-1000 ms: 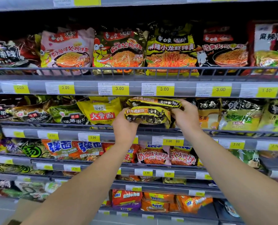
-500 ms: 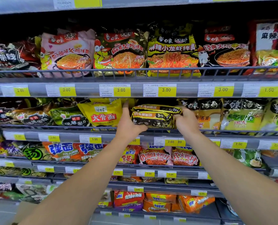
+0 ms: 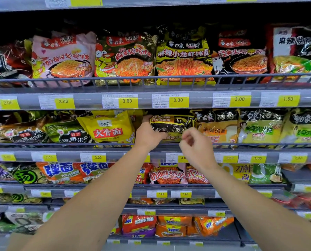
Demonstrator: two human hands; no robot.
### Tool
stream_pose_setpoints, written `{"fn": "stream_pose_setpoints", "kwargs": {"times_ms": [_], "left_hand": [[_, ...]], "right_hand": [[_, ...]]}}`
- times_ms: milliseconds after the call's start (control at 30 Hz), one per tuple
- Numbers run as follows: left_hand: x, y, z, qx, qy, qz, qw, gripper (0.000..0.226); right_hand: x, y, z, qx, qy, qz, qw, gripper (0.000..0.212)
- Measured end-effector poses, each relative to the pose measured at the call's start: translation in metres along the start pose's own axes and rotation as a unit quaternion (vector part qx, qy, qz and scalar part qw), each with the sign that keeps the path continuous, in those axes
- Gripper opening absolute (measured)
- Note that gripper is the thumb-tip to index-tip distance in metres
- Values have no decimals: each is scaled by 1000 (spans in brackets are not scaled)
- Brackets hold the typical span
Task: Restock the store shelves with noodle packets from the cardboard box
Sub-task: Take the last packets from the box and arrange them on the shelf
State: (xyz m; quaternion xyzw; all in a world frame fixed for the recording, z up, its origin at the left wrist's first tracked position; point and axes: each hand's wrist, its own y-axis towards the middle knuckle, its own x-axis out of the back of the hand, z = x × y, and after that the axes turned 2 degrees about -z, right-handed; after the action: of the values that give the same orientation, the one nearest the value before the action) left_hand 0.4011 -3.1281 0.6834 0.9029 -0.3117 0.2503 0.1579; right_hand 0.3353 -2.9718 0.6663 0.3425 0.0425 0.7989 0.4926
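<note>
Black-and-yellow noodle packets [image 3: 171, 125] stand in a slot on the second shelf [image 3: 169, 146], between a yellow packet [image 3: 108, 127] and a pale orange packet [image 3: 217, 127]. My left hand [image 3: 148, 132] grips their left edge, thumb on top. My right hand [image 3: 195, 144] hovers just in front of the shelf rail, a little below and right of them, fingers loosely curled and holding nothing. The cardboard box is out of sight.
Several shelves of noodle packets fill the view, each with a wire front rail and yellow price tags. The top row [image 3: 182, 58] stands upright above. Lower shelves [image 3: 167, 173] hold red, orange and pink packets under my forearms.
The packets went from flat in both hands to standing in the shelf slot. My right hand let go and pulled back toward me. The left hand stays on them.
</note>
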Motion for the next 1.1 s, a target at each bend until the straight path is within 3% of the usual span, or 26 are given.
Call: {"fn": "stream_pose_setpoints", "kwargs": {"times_ms": [67,200,333,433,567,733,867,1100], "left_hand": [[1,3,2,13,4,2,1000,61],[7,-6,8,0,-60,-49,997,69],[6,-24,13,-75,-10,-151,986,42],[1,-22,13,-126,56,-58,989,21],[1,-17,12,-141,132,34,981,39],[5,-9,18,-133,176,65,973,51],[7,-5,24,-141,188,71,969,47],[6,16,22,-125,221,142,957,45]], "right_hand": [[-4,-2,-2,12,-12,44,999,18],[-5,1,-4,11,-23,41,999,28],[-8,9,-3,16,-46,33,998,29],[-12,22,0,2,-55,39,998,31],[-18,33,-1,-39,-80,54,995,39],[-22,32,-6,-79,-95,72,990,48],[-21,35,-4,-76,-121,77,987,50],[-23,51,5,-124,-215,161,955,60]]}}
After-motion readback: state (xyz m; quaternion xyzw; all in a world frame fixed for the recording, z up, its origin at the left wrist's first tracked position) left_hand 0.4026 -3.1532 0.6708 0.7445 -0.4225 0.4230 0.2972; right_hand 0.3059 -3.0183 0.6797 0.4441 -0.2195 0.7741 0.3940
